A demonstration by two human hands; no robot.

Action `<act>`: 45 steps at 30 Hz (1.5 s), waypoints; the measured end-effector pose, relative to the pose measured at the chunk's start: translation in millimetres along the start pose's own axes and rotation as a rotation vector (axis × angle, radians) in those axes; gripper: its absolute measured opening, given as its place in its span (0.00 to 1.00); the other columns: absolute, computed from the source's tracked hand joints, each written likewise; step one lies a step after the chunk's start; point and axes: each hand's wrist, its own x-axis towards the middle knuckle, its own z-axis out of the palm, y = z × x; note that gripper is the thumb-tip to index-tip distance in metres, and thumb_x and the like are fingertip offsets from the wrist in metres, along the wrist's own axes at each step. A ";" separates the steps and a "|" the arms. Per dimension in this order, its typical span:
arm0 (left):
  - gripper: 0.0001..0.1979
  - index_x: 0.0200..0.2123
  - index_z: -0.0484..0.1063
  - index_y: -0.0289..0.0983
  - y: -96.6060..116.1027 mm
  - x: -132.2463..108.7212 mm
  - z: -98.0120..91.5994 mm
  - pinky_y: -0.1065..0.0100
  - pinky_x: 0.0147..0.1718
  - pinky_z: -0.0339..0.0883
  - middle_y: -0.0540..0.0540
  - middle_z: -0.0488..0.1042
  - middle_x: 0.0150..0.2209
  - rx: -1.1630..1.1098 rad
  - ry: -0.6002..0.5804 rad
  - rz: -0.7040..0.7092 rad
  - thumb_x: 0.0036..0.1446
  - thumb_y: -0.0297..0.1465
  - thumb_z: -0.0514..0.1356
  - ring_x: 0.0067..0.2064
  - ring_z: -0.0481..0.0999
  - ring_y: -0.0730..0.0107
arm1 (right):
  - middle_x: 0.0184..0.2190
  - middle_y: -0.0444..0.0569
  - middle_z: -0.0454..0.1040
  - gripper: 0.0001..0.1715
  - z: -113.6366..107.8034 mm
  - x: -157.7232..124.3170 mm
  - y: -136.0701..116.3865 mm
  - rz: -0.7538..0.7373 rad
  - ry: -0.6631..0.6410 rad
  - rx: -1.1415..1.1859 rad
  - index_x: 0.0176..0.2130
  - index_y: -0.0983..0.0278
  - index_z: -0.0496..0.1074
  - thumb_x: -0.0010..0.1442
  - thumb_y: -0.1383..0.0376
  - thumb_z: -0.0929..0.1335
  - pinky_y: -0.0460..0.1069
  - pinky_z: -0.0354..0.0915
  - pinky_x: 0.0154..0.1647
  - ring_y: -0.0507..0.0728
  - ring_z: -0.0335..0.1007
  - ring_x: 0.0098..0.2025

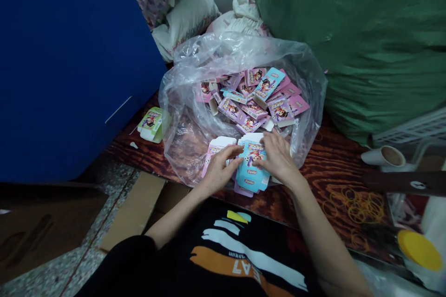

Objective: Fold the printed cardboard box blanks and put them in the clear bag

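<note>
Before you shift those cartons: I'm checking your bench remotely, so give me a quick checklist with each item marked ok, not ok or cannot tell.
1. Hands on the cartons: ok. The right hand rests on a blue stack of cartons; the left hand rests beside it, by pink cartons.
2. Blue stack edges aligned: not ok, they look staggered.
3. Clear plastic bag open: ok, a pile of printed cartons shows inside.
4. Nothing loose outside the bag: not ok, a green printed carton lies on the wooden table.
5. Carton count: cannot tell.
</note>
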 end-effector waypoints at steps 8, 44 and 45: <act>0.33 0.59 0.72 0.41 8.8 -1.2 -10.0 0.57 0.60 0.65 0.38 0.72 0.62 -0.468 -0.297 -0.088 0.53 0.45 0.70 0.64 0.70 0.52 | 0.58 0.52 0.73 0.14 -62.0 -20.9 -41.9 -0.074 0.139 0.624 0.28 0.59 0.72 0.60 0.56 0.73 0.64 0.55 0.65 0.68 0.64 0.62; 0.28 0.35 0.79 0.31 5.6 -9.7 4.3 0.69 0.34 0.69 0.44 0.79 0.32 -0.443 -0.299 -0.339 0.44 0.51 0.72 0.31 0.74 0.69 | 0.52 0.49 0.79 0.11 -42.6 -39.2 -40.1 0.021 0.207 1.043 0.40 0.55 0.82 0.62 0.53 0.72 0.57 0.65 0.59 0.62 0.72 0.57; 0.29 0.35 0.80 0.31 1.9 -9.9 5.5 0.69 0.34 0.69 0.44 0.80 0.32 -0.453 -0.283 -0.336 0.44 0.52 0.72 0.31 0.74 0.69 | 0.51 0.49 0.80 0.12 -36.8 -41.6 -39.2 0.063 0.242 1.069 0.41 0.54 0.83 0.62 0.53 0.73 0.55 0.66 0.57 0.62 0.72 0.57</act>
